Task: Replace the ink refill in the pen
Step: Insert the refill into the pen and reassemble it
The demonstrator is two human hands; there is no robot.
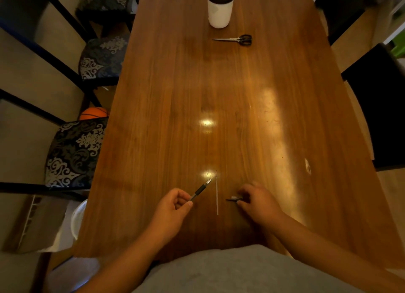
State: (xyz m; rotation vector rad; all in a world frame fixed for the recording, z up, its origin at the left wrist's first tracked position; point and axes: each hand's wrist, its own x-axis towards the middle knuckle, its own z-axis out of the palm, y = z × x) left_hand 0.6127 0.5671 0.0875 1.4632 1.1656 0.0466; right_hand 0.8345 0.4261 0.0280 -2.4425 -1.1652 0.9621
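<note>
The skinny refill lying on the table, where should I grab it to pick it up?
Pinch the refill near its middle, from straight above, with thumb and finger on its two long sides. It lies flat on the table and is very thin, so it probably tips less held there. It sits between the left hand, which holds the pen, and the right hand.

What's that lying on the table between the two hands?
A thin ink refill lies on the table between the left hand and right hand, per the head view.
</note>
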